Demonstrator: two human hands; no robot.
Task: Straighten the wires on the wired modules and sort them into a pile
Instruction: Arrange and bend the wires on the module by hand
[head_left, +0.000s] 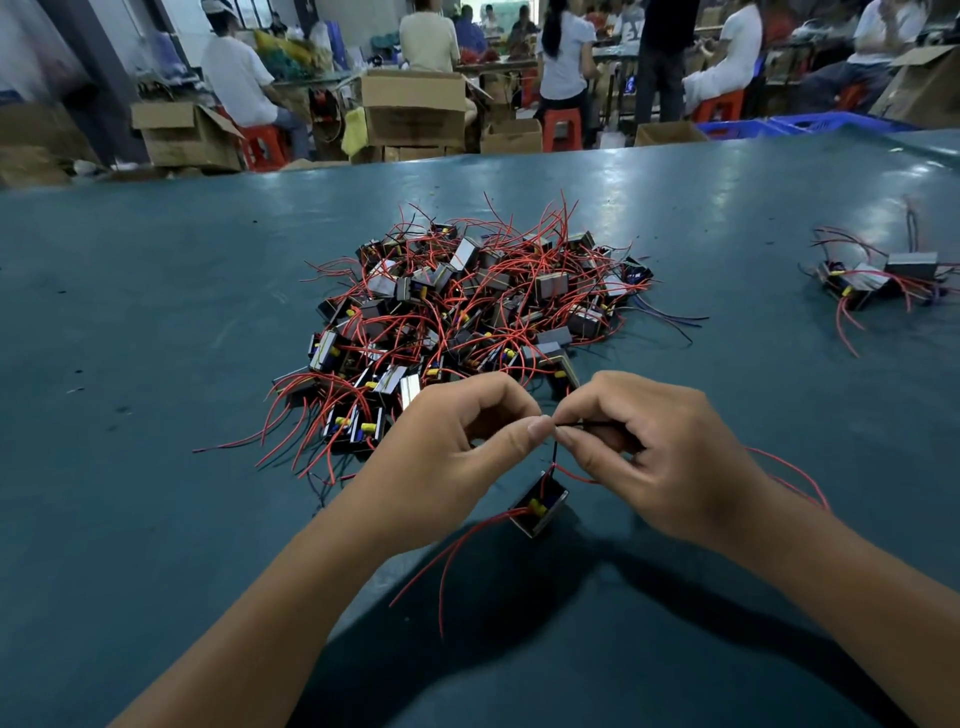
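While pinching one thin black wire (555, 452) between thumb and forefinger, left hand (447, 467) and right hand (649, 457) meet fingertip to fingertip above a dangling wired module (537, 506), red wires (457, 551) trailing below. Forearms angled inward over the teal table (156, 312). Beyond, a tangled module heap (467, 312); far right, a small sorted pile (878, 283). Behind, cardboard boxes (413, 109), red stools (561, 130), seated workers (236, 73).

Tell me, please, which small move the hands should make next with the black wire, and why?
Probably the right hand should slide outward along the black wire while the left hand keeps its pinch. Both hands pinch it, and the module hangs below, its red wires still curved.
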